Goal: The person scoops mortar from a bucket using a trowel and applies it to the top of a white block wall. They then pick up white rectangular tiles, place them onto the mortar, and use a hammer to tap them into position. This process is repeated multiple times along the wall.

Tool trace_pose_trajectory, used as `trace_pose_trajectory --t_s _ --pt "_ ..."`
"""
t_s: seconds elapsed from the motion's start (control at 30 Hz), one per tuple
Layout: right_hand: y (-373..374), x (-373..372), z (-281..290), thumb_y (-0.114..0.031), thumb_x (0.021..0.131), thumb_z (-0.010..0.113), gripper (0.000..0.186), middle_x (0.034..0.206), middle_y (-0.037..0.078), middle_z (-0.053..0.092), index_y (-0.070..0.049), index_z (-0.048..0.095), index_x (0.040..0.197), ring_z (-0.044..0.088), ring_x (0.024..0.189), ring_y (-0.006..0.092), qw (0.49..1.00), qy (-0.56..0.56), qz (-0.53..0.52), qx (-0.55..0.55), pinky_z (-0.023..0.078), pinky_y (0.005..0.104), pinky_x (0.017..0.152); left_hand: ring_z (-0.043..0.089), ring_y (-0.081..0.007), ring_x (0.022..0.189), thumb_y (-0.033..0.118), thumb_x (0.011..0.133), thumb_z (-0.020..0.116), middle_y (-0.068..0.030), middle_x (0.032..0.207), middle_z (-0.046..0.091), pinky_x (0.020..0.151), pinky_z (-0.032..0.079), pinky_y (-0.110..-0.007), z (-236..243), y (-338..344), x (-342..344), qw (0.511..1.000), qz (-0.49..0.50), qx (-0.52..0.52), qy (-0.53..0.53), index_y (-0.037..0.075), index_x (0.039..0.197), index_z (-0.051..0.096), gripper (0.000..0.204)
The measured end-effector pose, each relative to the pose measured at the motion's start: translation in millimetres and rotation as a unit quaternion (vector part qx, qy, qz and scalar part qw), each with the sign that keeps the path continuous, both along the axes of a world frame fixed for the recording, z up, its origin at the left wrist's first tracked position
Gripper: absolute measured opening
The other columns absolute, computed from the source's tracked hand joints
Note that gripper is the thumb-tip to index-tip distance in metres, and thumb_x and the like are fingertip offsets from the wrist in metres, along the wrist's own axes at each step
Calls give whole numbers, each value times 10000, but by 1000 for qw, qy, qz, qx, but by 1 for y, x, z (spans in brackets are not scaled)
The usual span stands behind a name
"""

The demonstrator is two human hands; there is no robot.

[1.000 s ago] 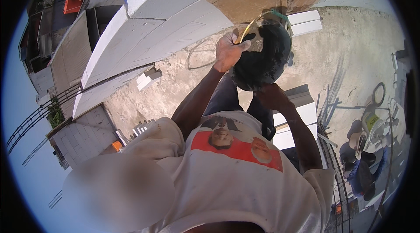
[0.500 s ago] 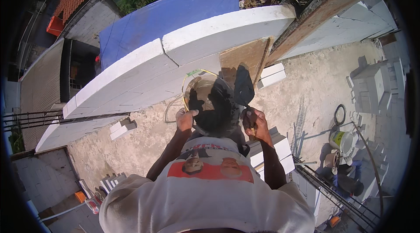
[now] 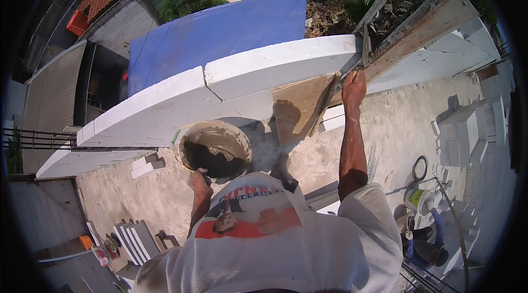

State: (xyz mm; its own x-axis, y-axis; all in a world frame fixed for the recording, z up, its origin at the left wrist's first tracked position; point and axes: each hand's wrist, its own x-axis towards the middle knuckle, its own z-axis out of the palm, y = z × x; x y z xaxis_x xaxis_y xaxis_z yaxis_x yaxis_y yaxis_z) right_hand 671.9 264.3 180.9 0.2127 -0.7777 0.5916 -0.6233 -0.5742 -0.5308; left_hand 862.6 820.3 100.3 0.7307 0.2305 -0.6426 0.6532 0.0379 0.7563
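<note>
My left hand (image 3: 198, 181) grips the yellow handle of a bucket (image 3: 243, 145) of wet grey mortar, held low at my left beside the white block wall. My right arm stretches up to the wall's top, where my right hand (image 3: 354, 86) holds a trowel (image 3: 366, 48) upright by its grip. Its blade is at the dark cavity between the white blocks (image 3: 275, 51) and a rough timber formwork board (image 3: 418, 29). A brown plywood panel (image 3: 294, 108) lies against the wall's near face below my right hand.
A blue tarp (image 3: 214, 34) lies beyond the wall. Rebar bars (image 3: 33, 141) stick out at left. Block stacks (image 3: 462, 128) stand at right. A person (image 3: 432, 243) crouches lower right beside a pail (image 3: 418, 199) and a hose loop (image 3: 419, 166). Slabs (image 3: 137, 241) lean at lower left.
My right hand and trowel moved from beside the bucket up to the wall's top. The bucket went from in front of me to lower left, still in my left hand.
</note>
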Motion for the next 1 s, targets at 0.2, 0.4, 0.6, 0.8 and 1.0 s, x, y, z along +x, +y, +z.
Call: trace_pose_trajectory --t_s 0.2,0.4,0.6,0.8,1.0 --pt "95 -25 -14 -75 952 643 195 1005 196 635 -1 586 1124 673 882 413 984 126 121 35 560 482 711 426 -138 436 32 724 665 -17 576 485 434 312 -309 -1 2 -5 999 36 12 6 92 739 596 93" --pt "92 5 2 -93 945 644 230 1004 204 613 0 587 1148 656 934 402 986 84 140 25 548 491 729 447 -135 476 12 701 687 -14 613 517 462 344 -315 -14 0 -6 999 -15 17 -35 98 748 590 138" --pt "134 38 -13 -73 954 652 163 975 206 619 2 594 1087 660 890 391 985 119 119 -29 543 440 717 405 -91 487 -70 696 636 22 603 524 470 296 -286 10 -22 1 997 -77 16 -28 101 686 568 184" --pt "251 2 -5 -100 964 631 225 998 197 649 -24 608 1174 676 873 400 897 127 323 275 552 447 739 458 -92 547 -85 661 675 15 637 547 486 365 -300 14 -29 8 985 -137 -61 -82 82 731 550 220" --pt "314 23 -3 -227 919 645 220 1040 204 711 -60 652 1062 719 847 422 792 423 397 190 591 479 743 494 -114 550 -132 718 629 -12 646 510 451 396 -306 3 -41 19 968 -200 28 -150 92 703 463 279"
